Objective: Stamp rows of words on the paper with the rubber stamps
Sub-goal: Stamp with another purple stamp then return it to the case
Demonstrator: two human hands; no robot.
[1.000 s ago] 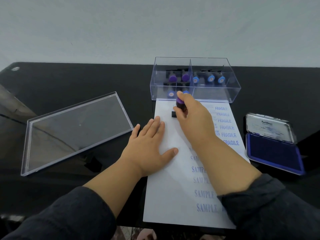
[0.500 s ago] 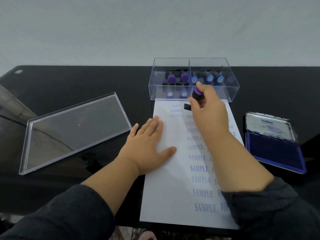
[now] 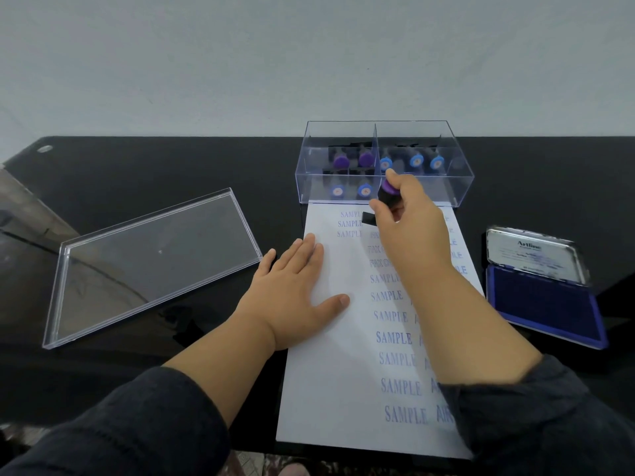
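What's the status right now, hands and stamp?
Left hand flat on paper. Right hand gripping purple stamp near the stamp box. Nothing blocking.

**Soft, even light; wide-angle bend at the edges**

Diffuse overhead light fills the scene. The glossy black table (image 3: 144, 166) mirrors pale glare at its left side. Faint shadows fall beside the forearms on the white sheet of paper (image 3: 330, 389). Edges curve; far stamped words look soft.
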